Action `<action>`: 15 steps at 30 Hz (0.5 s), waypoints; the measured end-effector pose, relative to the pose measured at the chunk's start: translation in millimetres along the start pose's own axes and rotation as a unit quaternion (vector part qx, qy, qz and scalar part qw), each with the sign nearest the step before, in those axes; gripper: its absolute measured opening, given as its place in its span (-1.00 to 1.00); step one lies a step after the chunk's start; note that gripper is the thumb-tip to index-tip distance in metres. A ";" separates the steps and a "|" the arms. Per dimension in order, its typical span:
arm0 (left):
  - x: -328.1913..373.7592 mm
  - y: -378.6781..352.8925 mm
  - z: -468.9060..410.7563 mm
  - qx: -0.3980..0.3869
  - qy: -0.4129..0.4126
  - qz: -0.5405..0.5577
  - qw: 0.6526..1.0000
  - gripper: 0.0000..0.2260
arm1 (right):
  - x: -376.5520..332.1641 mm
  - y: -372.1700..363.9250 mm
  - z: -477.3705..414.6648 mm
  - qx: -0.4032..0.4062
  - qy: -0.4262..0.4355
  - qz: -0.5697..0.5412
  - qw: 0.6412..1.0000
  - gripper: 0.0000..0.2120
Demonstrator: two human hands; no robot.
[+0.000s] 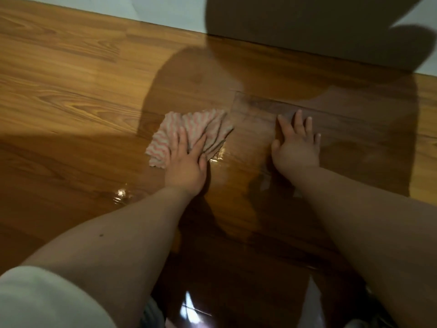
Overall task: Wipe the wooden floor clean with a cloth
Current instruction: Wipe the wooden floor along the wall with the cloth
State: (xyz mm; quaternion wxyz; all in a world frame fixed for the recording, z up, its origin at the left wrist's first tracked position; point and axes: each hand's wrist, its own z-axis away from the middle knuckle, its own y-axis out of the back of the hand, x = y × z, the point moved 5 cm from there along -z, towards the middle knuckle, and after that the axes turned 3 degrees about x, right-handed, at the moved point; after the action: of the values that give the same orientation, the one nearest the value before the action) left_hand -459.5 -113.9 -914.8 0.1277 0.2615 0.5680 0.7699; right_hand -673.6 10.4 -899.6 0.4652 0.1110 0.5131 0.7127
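Observation:
A pink-and-white striped cloth (189, 129) lies crumpled flat on the glossy wooden floor (71, 91) at the centre of the view. My left hand (186, 162) presses down on the cloth's near edge, fingers spread over it. To the right, my right hand (295, 143) rests palm-down on the bare boards with fingers apart, holding nothing. A wet sheen shows on the floor just beside the cloth's right edge (220, 157).
A pale wall (118, 8) runs along the far edge of the floor, meeting it in a diagonal line. My head and shoulders cast a large shadow over the middle and right of the floor. Bright reflections glint on the boards near my arms.

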 end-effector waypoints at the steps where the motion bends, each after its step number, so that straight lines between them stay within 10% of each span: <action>1: -10.8 0.9 4.8 0.009 0.032 -0.012 0.999 -0.53 | 1.2 -1.9 3.7 0.000 0.011 0.007 1.000 -0.44; 6: -50.2 2.0 24.0 0.004 0.356 0.036 0.934 -0.53 | 7.6 -19.5 29.9 0.002 0.051 0.011 0.999 -0.45; 9: 12.9 -5.8 30.8 -0.054 0.086 0.008 0.995 -0.57 | 14.1 -21.9 38.9 -0.016 0.061 0.006 0.998 -0.45; 12: 96.7 -28.1 67.7 -0.223 -0.293 -0.082 0.926 -0.56 | 28.2 -7.5 39.8 -0.038 -0.009 -0.043 0.998 -0.43; 15: 98.6 -29.8 64.0 -0.222 -0.331 -0.195 0.896 -0.52 | 44.6 -2.1 40.6 -0.047 -0.033 -0.056 0.997 -0.43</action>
State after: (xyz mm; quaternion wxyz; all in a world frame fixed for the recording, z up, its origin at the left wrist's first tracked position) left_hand -509.3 -3.9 -903.5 0.5102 0.3499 0.3472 0.7048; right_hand -670.9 70.6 -897.4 0.5260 0.0834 0.4689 0.7047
